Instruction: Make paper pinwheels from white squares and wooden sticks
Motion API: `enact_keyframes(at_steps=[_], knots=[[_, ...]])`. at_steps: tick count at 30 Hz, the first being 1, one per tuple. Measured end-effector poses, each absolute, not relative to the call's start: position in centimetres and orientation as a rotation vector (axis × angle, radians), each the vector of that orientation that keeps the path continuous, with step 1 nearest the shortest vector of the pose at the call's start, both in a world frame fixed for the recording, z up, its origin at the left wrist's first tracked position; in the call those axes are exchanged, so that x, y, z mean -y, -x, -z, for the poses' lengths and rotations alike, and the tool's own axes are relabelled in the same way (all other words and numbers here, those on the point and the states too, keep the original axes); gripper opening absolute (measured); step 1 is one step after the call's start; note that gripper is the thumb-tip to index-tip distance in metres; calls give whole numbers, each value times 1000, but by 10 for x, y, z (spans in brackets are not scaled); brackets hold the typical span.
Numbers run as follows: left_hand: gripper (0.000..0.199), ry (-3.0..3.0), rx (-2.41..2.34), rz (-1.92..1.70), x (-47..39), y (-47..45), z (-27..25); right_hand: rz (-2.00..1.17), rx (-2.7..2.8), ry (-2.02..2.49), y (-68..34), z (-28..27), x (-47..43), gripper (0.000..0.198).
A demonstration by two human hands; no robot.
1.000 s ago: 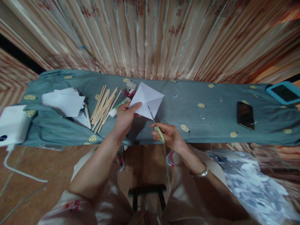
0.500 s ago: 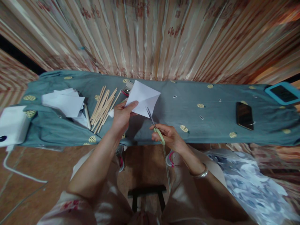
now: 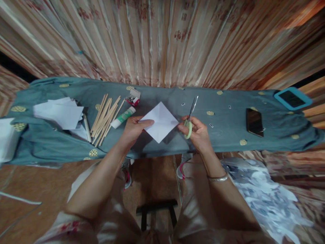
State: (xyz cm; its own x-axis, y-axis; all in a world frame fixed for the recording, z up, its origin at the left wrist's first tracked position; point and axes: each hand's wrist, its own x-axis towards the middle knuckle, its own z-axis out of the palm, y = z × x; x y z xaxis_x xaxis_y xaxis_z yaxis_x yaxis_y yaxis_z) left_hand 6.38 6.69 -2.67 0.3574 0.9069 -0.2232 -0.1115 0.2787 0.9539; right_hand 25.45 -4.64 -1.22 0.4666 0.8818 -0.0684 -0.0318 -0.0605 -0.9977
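Observation:
A square white sheet of paper [image 3: 160, 122] is held out over the cloth, turned so its corners point up, down and sideways. My left hand [image 3: 134, 130] pinches its left corner, thumb on top. In my right hand [image 3: 197, 133] are scissors [image 3: 190, 120] with light green handles, their blades pointing up and away from me. The fingertips of that hand are at the paper's right corner; whether they grip it I cannot tell. Just left of the paper lie a green and white glue stick [image 3: 123, 117] and an open small red box [image 3: 133, 98] of metal bits.
Several wooden sticks [image 3: 105, 118] lie left of the glue stick, with white paper sheets [image 3: 61, 113] farther left. A phone [image 3: 254, 122] and a blue-framed tablet [image 3: 293, 98] are on the right. A patterned green cloth [image 3: 223, 132] covers the table; a curtain [image 3: 152, 44] hangs behind.
The scissors have swung away from the paper, blades now upward, and my right hand has come to the right corner. The paper has turned and lowered, uncovering the red box and glue stick.

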Motion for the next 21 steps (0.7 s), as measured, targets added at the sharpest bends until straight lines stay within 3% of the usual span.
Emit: enact_keyframes(at_steps=[5,13,17,21], knots=[[32,-1112,-905,-639,-58,-69,28,-994,881,1404,-257,12,44,51],[55,-887,-652,-757,-47,-79,28,-858,761,1425,-247,22,37,49],[55,-948,-650,-793,-30,-90,29,-782,678,1422,-239,27,32,49],[43,-940,-770,-797,-19,-97,33,-779,715,1437,-230,31,31,45]])
